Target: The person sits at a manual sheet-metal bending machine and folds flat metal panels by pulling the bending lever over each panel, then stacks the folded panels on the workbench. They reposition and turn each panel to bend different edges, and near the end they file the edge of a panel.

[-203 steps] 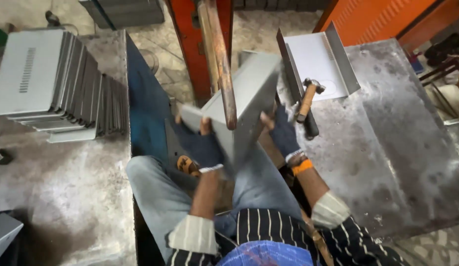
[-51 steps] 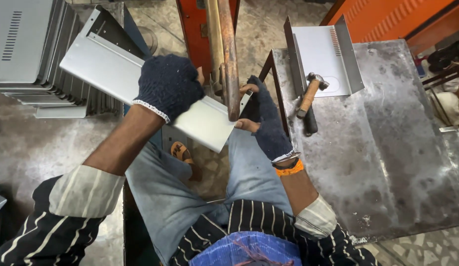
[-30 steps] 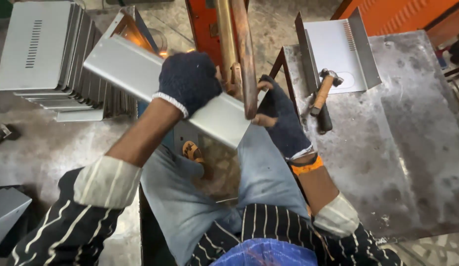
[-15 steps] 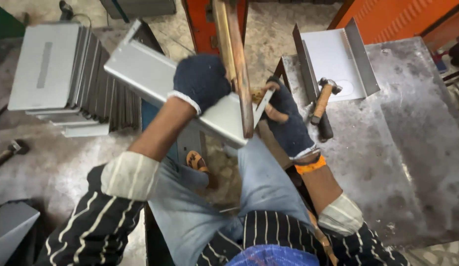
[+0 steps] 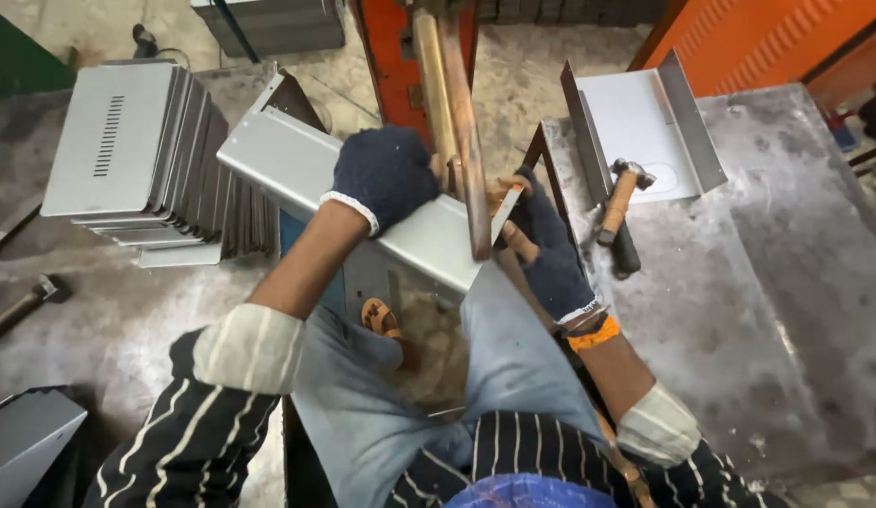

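A long grey bent sheet-metal panel [image 5: 297, 174] lies tilted across my lap, its right end against the copper arm [image 5: 454, 122] of an orange machine [image 5: 400, 47]. My left hand [image 5: 386, 174], in a dark knitted glove, presses on top of the panel near the arm. My right hand [image 5: 541, 249], also gloved, grips the panel's right end just right of the arm, with an orange band at the wrist.
A stack of grey vented panels [image 5: 137, 160] stands on the left bench. On the right steel table [image 5: 796, 282] lie a wooden-handled hammer [image 5: 619, 202] and a white bent channel piece [image 5: 645, 122]. Another hammer [image 5: 24, 303] lies far left. A grey box corner [image 5: 24, 442] sits bottom left.
The panel was turned from upright in my lap to lying across it, and both hands have slid it up against the copper arm. Over the last second it has barely shifted.
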